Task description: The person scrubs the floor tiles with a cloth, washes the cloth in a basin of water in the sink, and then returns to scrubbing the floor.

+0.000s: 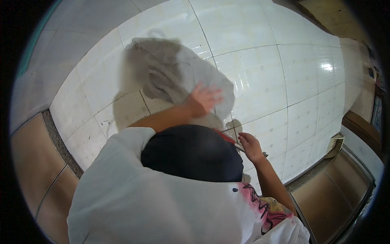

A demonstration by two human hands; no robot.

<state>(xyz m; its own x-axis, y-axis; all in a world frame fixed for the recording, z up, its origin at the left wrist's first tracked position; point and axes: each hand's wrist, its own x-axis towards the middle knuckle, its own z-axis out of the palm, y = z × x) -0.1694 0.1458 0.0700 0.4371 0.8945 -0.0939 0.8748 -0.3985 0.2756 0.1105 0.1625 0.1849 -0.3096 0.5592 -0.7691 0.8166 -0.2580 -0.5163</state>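
A grey cloth (173,67), creased and partly blurred, lies over white floor tiles in front of me. My left hand (204,100) is over its near right part, fingers spread and blurred by motion; I cannot tell whether the palm presses on the cloth. Lower right, my right hand (249,146) has its fingers partly bent beside a thin tool with a red handle (225,136) and a metal shaft (239,147). The shaft passes behind this hand, so a grip on it cannot be made out. The dark garment at my knees hides part of the tool.
Glossy white floor tiles (253,76) stretch ahead and right. Brown tiled surfaces with dark stone edging (56,137) flank me on both sides. A pale tiled wall (82,24) rises at upper left. A small cream-coloured object (335,145) stands by the right edging.
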